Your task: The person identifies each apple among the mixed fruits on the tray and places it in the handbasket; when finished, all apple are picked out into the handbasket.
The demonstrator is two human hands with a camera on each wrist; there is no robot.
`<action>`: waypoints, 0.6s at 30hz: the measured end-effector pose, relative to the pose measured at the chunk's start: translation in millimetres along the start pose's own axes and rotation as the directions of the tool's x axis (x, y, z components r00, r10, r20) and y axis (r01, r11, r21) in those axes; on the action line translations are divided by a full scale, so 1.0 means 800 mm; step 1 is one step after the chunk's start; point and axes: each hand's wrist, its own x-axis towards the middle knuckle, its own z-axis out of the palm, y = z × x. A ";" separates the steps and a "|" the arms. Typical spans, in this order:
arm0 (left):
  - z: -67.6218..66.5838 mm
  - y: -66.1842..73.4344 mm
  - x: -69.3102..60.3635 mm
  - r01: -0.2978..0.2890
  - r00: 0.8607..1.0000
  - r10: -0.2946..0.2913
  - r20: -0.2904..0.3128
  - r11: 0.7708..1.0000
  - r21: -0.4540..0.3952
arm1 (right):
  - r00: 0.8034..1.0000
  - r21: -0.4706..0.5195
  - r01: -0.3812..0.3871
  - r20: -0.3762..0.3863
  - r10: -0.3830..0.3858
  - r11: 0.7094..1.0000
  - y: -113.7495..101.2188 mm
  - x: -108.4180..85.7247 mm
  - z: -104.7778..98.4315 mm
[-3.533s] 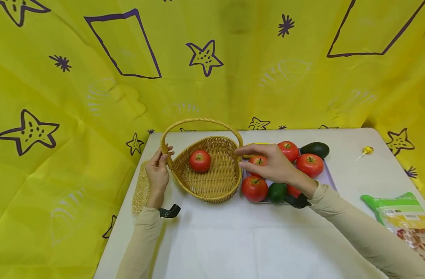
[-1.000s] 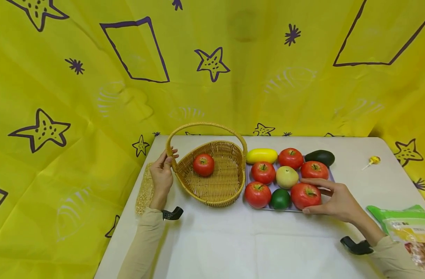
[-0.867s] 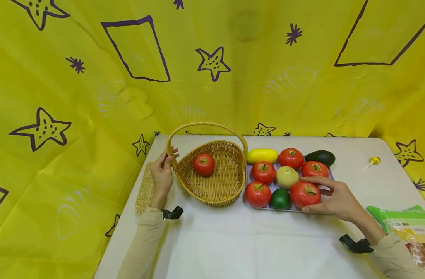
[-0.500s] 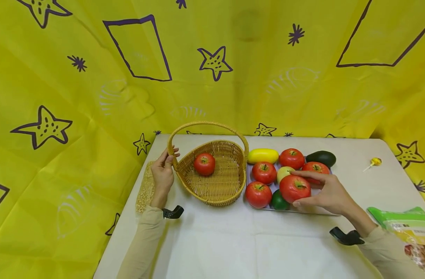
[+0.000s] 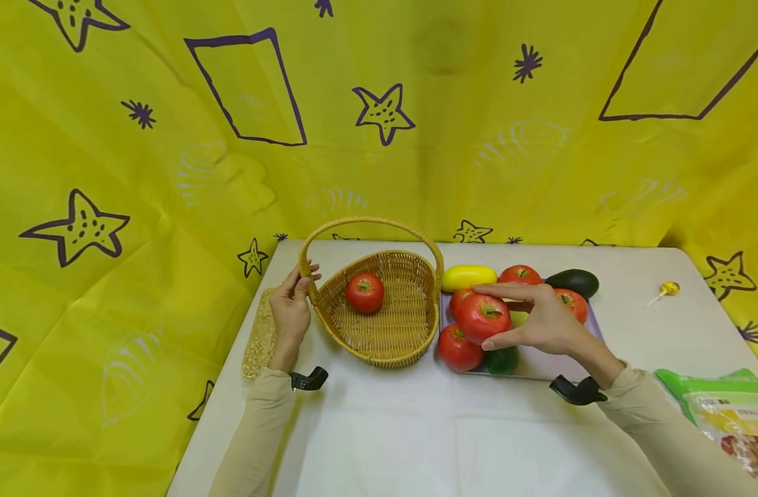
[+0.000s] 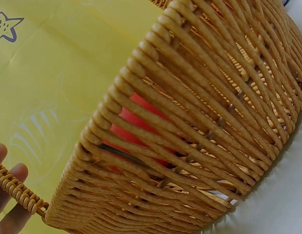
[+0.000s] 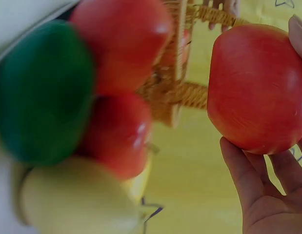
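A wicker basket (image 5: 385,338) with a tall arched handle stands at mid-table, one red apple (image 5: 364,293) inside it. My left hand (image 5: 290,314) grips the left foot of the handle; in the left wrist view its fingers (image 6: 16,171) curl round the woven handle. My right hand (image 5: 547,319) holds another red apple (image 5: 483,317) between thumb and fingers, raised over the left part of the lilac tray (image 5: 540,366). The right wrist view shows this apple (image 7: 258,87) off the tray, with a green fruit (image 7: 46,92) and other fruit beside it.
The tray also bears several red apples (image 5: 460,348), a yellow oblong fruit (image 5: 469,278), a dark green avocado-shaped fruit (image 5: 573,284) and a pale round fruit, mostly hidden. A lollipop (image 5: 669,288) and a green-topped food bag (image 5: 721,407) lie right; a grain bag (image 5: 259,342) lies left.
The right hand left the basket's side, took hold of the apple at the tray's front right corner, lifted it and carried it left. The left hand kept its grip on the handle.
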 end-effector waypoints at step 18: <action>0.000 -0.001 0.000 0.008 1.000 -0.008 -0.002 1.000 -0.004 | 0.977 0.120 0.112 0.167 -0.131 0.986 -0.064 0.079 0.051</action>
